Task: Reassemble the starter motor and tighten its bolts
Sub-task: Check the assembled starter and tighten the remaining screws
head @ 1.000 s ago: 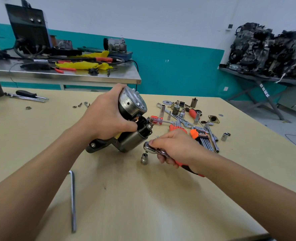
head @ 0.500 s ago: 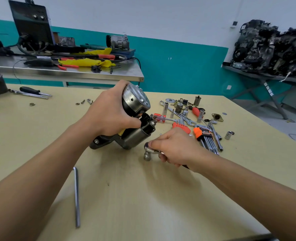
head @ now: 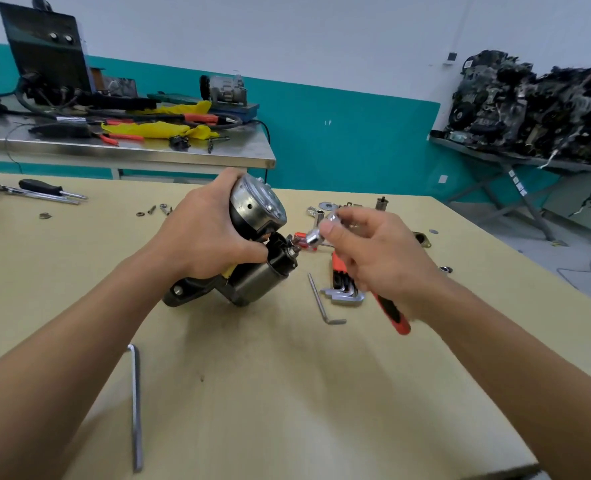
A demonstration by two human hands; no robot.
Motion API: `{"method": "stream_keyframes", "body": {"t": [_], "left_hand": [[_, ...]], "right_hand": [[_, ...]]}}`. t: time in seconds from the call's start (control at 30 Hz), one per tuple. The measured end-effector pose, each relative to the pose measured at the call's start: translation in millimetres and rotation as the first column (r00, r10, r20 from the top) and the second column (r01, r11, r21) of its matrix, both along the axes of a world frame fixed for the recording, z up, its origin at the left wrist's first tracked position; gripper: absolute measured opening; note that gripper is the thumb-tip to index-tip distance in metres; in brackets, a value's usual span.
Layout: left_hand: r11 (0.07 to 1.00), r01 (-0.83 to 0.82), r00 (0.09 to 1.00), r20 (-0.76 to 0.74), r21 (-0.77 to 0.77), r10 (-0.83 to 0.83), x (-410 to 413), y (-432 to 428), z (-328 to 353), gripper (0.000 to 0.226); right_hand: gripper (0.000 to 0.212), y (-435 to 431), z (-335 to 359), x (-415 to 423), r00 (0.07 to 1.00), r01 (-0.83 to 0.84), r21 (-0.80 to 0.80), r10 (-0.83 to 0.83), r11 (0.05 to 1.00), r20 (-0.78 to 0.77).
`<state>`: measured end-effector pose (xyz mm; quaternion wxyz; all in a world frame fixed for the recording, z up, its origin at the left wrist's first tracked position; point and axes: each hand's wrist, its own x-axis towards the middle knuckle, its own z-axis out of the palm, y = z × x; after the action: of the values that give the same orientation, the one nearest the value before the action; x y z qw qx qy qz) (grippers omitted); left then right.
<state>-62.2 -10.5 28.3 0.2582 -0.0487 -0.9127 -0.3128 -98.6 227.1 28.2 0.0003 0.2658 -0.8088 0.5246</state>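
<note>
My left hand grips the starter motor, tilted on the tan table with its round silver end cap facing up and right. Its solenoid cylinder and mounting nose rest on the table. My right hand holds a ratchet wrench with a red-and-black handle. The wrench's chrome head with a socket is raised off the table, just right of the terminal stud on the solenoid's end. My fingers hide most of the wrench.
A set of hex keys and a loose hex key lie right of the motor. A long hex key lies near left. Sockets and small parts sit behind my right hand. Screwdrivers lie far left.
My right hand has lifted the ratchet from the table, with the socket on it, up toward the solenoid's end. The left hand keeps its hold on the motor.
</note>
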Motion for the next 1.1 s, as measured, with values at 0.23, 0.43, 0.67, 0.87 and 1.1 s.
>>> {"method": "stream_keyframes", "body": {"t": [0.23, 0.43, 0.67, 0.87, 1.1], "left_hand": [[1.000, -0.001, 1.000, 0.011, 0.000, 0.001, 0, 0, 2, 0.092], [1.000, -0.002, 1.000, 0.020, -0.003, 0.002, 1, 1, 3, 0.090], [1.000, 0.001, 1.000, 0.007, 0.009, -0.001, 3, 1, 2, 0.086], [1.000, 0.026, 1.000, 0.001, 0.015, -0.026, 5, 1, 1, 0.086], [0.991, 0.125, 0.992, -0.014, 0.043, -0.124, 7, -5, -1, 0.085]], "right_hand": [[0.010, -7, 2, -21, 0.972, -0.212, 0.153, 0.224, 0.965, -0.069], [0.009, -10, 7, -21, 0.947, -0.254, 0.395, 0.309, 0.883, -0.083], [0.020, -15, 28, -14, 0.948, -0.159, 0.604, 0.291, 0.781, -0.126], [0.025, -32, 31, -5, 0.974, -0.083, 0.412, -0.013, 0.907, 0.226], [0.026, -20, 39, -5, 0.973, -0.082, 0.367, -0.006, 0.927, 0.231]]}}
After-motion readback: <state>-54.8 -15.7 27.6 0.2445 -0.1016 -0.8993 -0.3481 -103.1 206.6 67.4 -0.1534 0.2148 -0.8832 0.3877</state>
